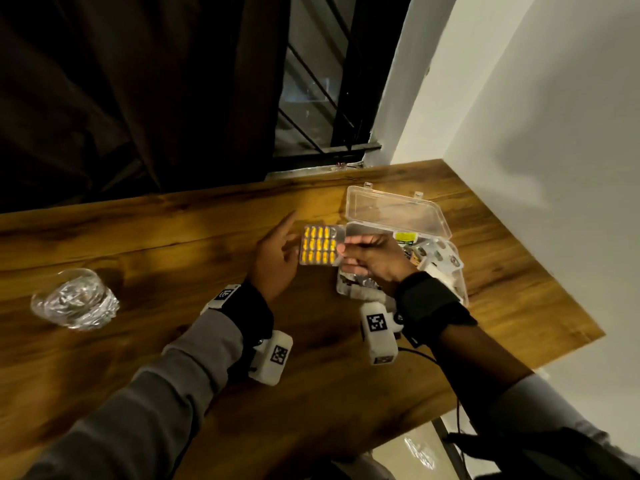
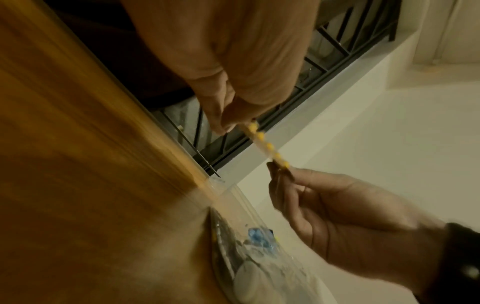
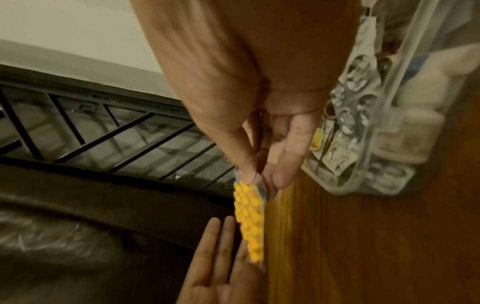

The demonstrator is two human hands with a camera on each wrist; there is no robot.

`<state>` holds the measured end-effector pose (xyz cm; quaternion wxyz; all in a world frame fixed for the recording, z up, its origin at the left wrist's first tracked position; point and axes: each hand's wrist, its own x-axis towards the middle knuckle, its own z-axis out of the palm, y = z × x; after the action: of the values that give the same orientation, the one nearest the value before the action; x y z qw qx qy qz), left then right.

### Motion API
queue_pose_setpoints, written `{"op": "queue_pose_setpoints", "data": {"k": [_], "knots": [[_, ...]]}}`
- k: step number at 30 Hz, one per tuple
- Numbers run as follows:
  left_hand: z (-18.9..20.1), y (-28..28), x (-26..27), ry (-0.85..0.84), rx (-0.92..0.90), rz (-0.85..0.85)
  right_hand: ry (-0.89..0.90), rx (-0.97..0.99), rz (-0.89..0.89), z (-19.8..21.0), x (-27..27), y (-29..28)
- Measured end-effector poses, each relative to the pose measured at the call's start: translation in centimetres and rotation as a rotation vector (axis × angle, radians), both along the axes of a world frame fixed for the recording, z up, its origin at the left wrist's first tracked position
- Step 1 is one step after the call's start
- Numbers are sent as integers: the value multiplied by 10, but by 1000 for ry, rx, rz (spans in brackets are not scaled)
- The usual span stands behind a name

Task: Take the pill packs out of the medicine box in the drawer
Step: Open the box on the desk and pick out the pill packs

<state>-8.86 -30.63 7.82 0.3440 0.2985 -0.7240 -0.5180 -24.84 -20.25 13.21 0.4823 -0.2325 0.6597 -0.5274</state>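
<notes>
The blister pack of yellow capsules (image 1: pixel 319 245) is hanging in the air just left of the clear plastic medicine box (image 1: pixel 401 251), already clear of the box's rim. The right hand (image 1: pixel 372 261) is pinching the pack's right edge between thumb and fingertips; the right wrist view is showing that pinch closing on the clear margin, with the capsule rows trailing away from it. The left hand (image 1: pixel 277 258) is waiting beside the pack's left edge. In the head and right wrist views its fingers are lying straight with the palm turned toward the pack, while the left wrist view is suggesting its fingertips are meeting the pack's near end; whether they are really gripping it I cannot tell.

The box is sitting on the wooden table (image 1: pixel 173 341) with its lid (image 1: pixel 398 211) thrown back, not in any drawer that shows here, and silver blister strips (image 1: pixel 440 254) are still lying inside.

So the step in hand is looking like the passing or setting aside of one removed pack. The next move is calling for a release by the right hand only once the left is supporting the pack or it is lying on the table, then a return to the box for the remaining strips.

A drinking glass (image 1: pixel 74 299) is standing well apart at the left.
</notes>
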Motion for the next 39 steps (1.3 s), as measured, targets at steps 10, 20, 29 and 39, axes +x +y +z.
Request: {"op": "queue_pose_setpoints", "data": {"k": [10, 20, 29, 39], "knots": [[-10, -20, 36, -109, 185, -37, 404, 148, -15, -33, 44, -25], [-32, -25, 30, -341, 17, -154, 877, 323, 347, -35, 44, -33], [-8, -23, 4, -360, -268, -302, 352, -35, -193, -1, -14, 34], [33, 10, -70, -491, -366, -530, 879, 573, 146, 8, -108, 84]]}}
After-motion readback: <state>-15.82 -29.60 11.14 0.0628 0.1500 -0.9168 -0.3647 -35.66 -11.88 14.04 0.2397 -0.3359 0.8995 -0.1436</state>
